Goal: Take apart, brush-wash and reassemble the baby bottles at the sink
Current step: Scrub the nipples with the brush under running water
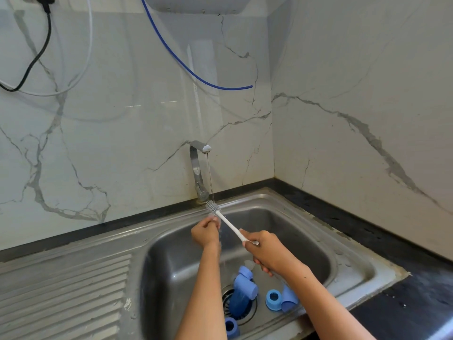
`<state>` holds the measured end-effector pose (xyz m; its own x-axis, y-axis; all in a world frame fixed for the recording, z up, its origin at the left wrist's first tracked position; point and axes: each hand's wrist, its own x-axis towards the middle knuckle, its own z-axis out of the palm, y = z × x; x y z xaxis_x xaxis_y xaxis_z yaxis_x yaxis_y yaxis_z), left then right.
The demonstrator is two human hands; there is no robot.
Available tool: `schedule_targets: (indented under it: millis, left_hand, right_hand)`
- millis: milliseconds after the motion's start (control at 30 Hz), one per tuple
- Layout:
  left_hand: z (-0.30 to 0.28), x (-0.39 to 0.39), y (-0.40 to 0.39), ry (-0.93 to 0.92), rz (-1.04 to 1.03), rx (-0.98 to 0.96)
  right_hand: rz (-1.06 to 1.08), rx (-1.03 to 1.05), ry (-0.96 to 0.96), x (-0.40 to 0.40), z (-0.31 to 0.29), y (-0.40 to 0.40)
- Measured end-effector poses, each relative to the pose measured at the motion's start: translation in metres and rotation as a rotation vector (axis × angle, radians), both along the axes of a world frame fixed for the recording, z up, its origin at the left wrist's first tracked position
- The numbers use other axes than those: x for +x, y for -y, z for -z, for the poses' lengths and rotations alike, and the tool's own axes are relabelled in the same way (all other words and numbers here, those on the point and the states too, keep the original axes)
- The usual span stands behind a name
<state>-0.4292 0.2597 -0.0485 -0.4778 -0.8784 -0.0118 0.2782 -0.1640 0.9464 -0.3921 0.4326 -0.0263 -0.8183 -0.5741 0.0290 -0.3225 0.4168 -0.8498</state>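
Right hand (266, 251) clamps bottle brush (229, 224) handle end; left hand (206, 233) pinches near bristle head, under tap stream, sink's 12 o'clock. Light, stiff handle, likely wet-slippery; bristles soft.

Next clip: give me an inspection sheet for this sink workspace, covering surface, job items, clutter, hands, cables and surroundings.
Surface: stainless steel sink with ribbed drainboard, set in a dark countertop.
Job's things: white-handled bottle brush with its grey head under the running chrome tap; blue bottle parts lying in the basin around the drain.
Clutter: nothing seen.
Hands: right hand grips the brush handle; left hand is at the brush head, grip unclear.
Cables: black cable, white cable and blue hose hang on the wall.
Surroundings: marble-patterned wall tiles.
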Motion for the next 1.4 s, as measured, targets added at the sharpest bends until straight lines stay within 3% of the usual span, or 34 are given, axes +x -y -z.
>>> schedule_targets:
  millis: [100, 333, 667, 933, 1000, 1133, 1233, 1300, 1400]
  left_hand:
    - [0.003, -0.001, -0.004, 0.041, 0.045, -0.027]
    - [-0.001, 0.004, 0.008, 0.009, -0.119, 0.164]
    - [0.000, 0.005, -0.006, 0.058, 0.175, 0.005]
    - [0.001, 0.002, 0.007, 0.029, 0.070, 0.163]
    - [0.001, 0.002, 0.007, 0.059, 0.049, 0.118]
    - [0.008, 0.000, -0.002, 0.212, 0.105, -0.235]
    - [0.007, 0.002, -0.009, 0.212, 0.159, -0.348]
    - [0.004, 0.004, -0.007, 0.173, 0.173, -0.282]
    - [-0.001, 0.004, 0.001, 0.058, 0.273, -0.006]
  right_hand:
    - [0.006, 0.006, -0.008, 0.000, -0.004, 0.001]
    - [-0.031, -0.032, 0.123, 0.003, -0.007, -0.016]
    - [0.034, -0.036, 0.120, -0.003, -0.003, -0.003]
    - [0.034, -0.084, 0.104, -0.001, -0.007, -0.008]
    - [0.015, -0.066, 0.087, 0.004, -0.005, -0.007]
    - [0.037, -0.030, 0.066, 0.004, -0.002, -0.002]
    - [0.058, -0.026, 0.082, 0.000, -0.002, 0.001]
    - [0.072, -0.057, 0.108, -0.003, -0.004, 0.001]
    - [0.090, -0.106, 0.122, -0.007, -0.005, 0.001]
